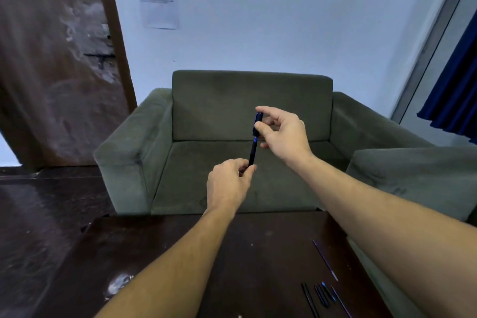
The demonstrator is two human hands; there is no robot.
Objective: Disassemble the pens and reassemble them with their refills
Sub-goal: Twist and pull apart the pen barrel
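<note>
The person holds a thin, dark blue pen (253, 148) up in the air, in front of the soft, boxy green sofa (232, 106). The left hand (227, 183) pinches the pen's bottom end w/ curled fingers. The right hand (284, 131) pinches the fatter top part btwn thumb & finger. The pen stands nearly straight up, tipped a bit. On the shiny dark table (180, 253), near right corner, lie long skinny refills (324, 259) & short pen parts (321, 295).

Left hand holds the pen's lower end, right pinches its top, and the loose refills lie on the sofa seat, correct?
No: the head view shows the loose refills on the dark table, not the sofa seat. The rest is right.
</note>
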